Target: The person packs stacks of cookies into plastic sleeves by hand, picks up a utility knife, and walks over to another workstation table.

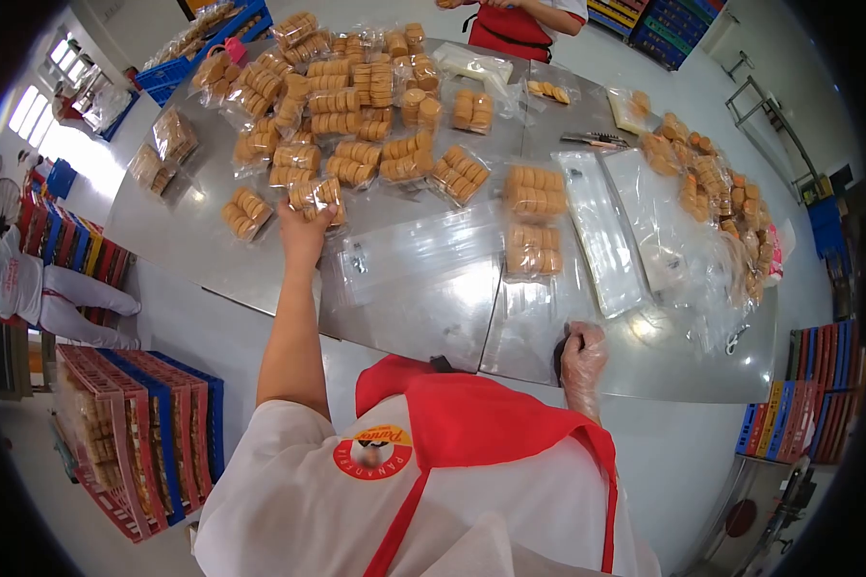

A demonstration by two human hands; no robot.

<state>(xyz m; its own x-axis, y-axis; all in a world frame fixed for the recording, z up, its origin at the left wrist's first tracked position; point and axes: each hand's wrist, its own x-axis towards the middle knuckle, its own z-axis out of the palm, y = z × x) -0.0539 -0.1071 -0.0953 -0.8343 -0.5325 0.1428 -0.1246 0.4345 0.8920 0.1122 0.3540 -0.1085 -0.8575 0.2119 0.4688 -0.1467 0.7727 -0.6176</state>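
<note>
My left hand (303,236), bare, reaches out over the steel table and grips a clear bag of round biscuits (315,196) at the near edge of the heap. My right hand (584,354), in a clear plastic glove, rests curled at the table's front edge. A dark patch shows beside its fingers, and what they hold, if anything, I cannot make out. Between the hands lie flat clear plastic bags (409,258). Two biscuit packs, one (536,190) behind the other (533,250), sit ahead of my right hand. A stack of clear bags (601,231) lies to their right.
Many bagged biscuits (356,87) are heaped at the back left. More biscuits (712,183) lie on plastic at the right. A dark-bristled tool (595,139) lies at the back. A co-worker (515,24) stands across the table (414,332). Stacked crates (149,433) stand at left.
</note>
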